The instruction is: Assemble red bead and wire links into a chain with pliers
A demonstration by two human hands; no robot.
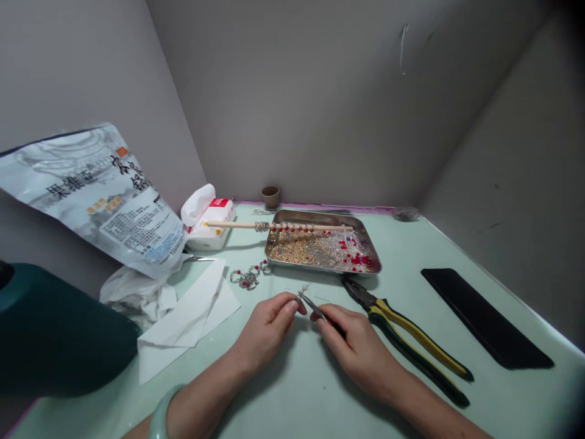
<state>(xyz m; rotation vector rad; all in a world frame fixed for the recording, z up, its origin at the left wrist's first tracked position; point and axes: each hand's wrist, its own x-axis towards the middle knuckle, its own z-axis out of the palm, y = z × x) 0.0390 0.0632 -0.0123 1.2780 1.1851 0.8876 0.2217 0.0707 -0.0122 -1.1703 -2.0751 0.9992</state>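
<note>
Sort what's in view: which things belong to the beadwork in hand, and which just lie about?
Seemingly part of the job: slim tool in right hand, wire piece at left hand, tray of beads, wooden stick, beaded loops, perhaps the unheld pliers.

Seemingly just lying about: printed pouch, tissue pack, white paper, teal object, black slab, cup.

Smooth metal-tipped tool [314,307]; shiny metal tray [301,216]; wooden rod [237,225]; matt paper [187,314]; glossy plastic pouch [98,192]
</note>
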